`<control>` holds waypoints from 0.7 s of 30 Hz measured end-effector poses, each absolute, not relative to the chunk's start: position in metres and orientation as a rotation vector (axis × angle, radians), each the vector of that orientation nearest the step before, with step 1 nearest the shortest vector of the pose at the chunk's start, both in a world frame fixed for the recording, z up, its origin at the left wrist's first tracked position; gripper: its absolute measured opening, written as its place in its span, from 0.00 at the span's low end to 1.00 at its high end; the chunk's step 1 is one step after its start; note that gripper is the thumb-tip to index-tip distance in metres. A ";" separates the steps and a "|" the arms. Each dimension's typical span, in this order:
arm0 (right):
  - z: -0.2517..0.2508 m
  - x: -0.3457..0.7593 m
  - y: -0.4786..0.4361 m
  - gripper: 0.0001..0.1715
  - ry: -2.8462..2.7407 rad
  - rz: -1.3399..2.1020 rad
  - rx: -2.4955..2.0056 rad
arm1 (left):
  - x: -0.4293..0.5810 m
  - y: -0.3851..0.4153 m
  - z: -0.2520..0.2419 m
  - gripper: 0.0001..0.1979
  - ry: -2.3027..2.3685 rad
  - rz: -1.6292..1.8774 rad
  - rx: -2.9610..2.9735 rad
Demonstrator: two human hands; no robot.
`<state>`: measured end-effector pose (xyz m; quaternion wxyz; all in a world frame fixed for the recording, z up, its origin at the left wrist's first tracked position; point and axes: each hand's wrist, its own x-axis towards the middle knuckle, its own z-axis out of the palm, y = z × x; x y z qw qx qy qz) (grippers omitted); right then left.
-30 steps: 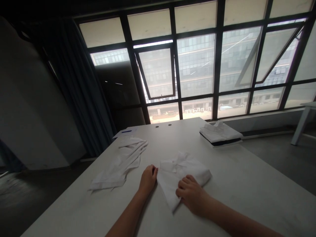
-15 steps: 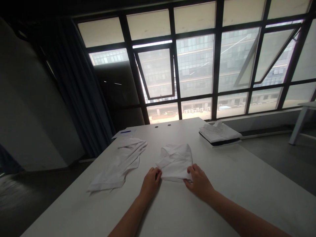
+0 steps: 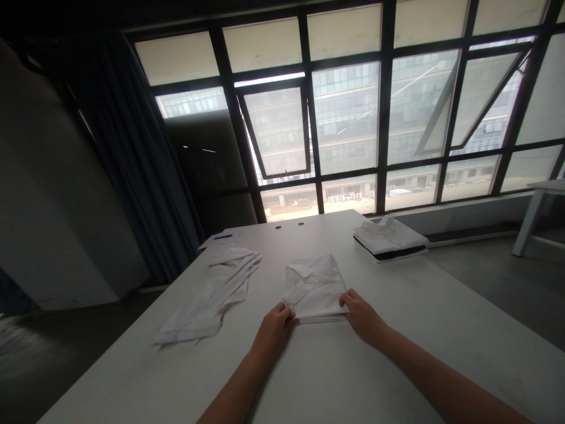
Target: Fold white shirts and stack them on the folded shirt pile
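The left hand (image 3: 274, 334) and right hand (image 3: 364, 318) rest at the near edge of the folded white shirt (image 3: 314, 288), fingers together, any grip unclear; a hasty tug could rumple it.

No words, labels, brands or numbers can be read anywhere, neither on the folded shirt (image 3: 314, 288) nor on the paper (image 3: 219, 239) at the far end of the table (image 3: 353, 365), which is too small to tell.

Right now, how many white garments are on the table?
3. A rumpled garment lies left on the table; a folded garment sits between the left hand and right hand; a folded pile lies far right, over a dark layer, so more may be hidden.
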<state>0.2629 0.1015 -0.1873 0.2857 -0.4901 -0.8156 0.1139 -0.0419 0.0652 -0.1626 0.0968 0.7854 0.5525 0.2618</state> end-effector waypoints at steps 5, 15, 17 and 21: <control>-0.185 0.267 0.099 0.13 -2.179 0.402 -1.198 | -0.050 0.066 -0.163 0.10 1.552 0.900 2.261; -0.184 0.268 0.095 0.17 -2.185 0.407 -1.158 | -0.053 0.064 -0.159 0.11 1.537 0.970 2.267; -0.183 0.267 0.092 0.19 -2.176 0.364 -1.132 | -0.050 0.063 -0.156 0.12 1.563 0.976 2.257; -0.177 0.267 0.086 0.19 -2.136 0.294 -1.116 | -0.047 0.061 -0.155 0.14 1.560 1.025 2.229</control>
